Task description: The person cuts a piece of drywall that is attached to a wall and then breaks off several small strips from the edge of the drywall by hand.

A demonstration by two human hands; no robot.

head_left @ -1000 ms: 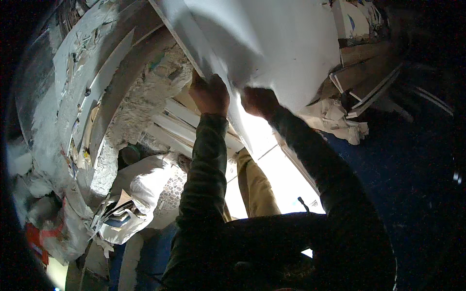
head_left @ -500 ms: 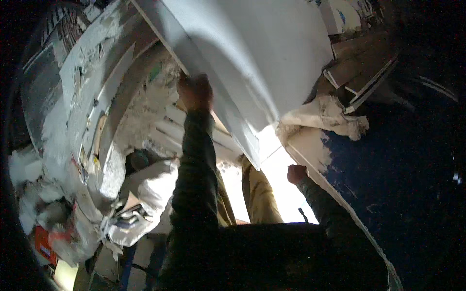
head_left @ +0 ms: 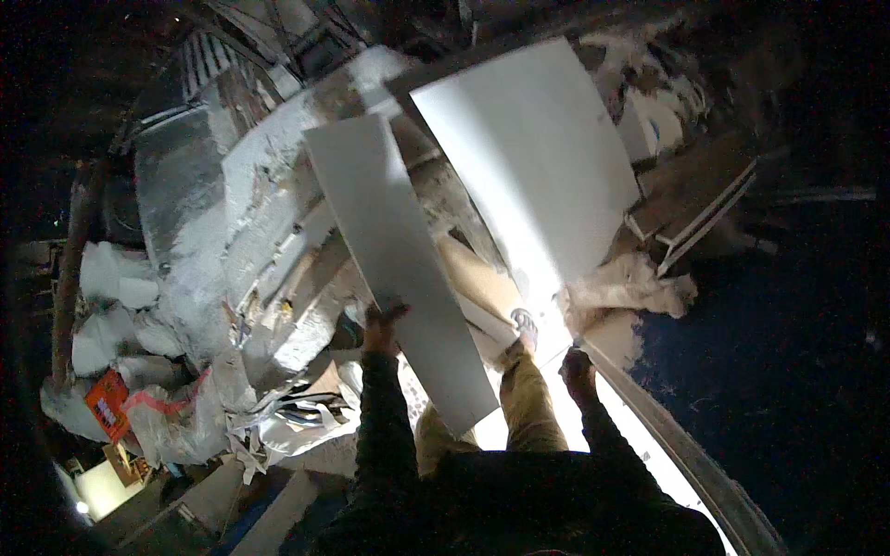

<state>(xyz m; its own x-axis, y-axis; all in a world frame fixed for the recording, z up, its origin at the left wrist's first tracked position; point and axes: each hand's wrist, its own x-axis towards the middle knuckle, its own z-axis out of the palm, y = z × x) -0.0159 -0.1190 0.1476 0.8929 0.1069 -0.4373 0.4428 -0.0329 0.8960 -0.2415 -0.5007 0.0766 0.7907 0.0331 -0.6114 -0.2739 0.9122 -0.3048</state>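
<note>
A long, narrow light-grey board (head_left: 399, 250) slants across the middle, its near end close to my legs. My left hand (head_left: 382, 332) grips the board's left edge, with fingers showing on its upper face. To the right and farther off lies a wide white panel (head_left: 538, 157), apart from the narrow board. My right hand (head_left: 578, 372) is closed low on the right, above a brightly lit patch and beside a long raised edge (head_left: 649, 417). A small dark shape shows at its fingers, too unclear to name.
On the left are whitish bags (head_left: 116, 334), a red packet (head_left: 108, 404) and a clear plastic bag (head_left: 181, 422). Wooden pieces (head_left: 700, 190) lie at the far right near crumpled pale material (head_left: 640, 287). My shod foot (head_left: 525, 324) stands between the boards.
The narrow board has come away from the wide panel, moving left and turning its broad face up. My left hand has come nearer with it. My right hand stays closed low on the right.
</note>
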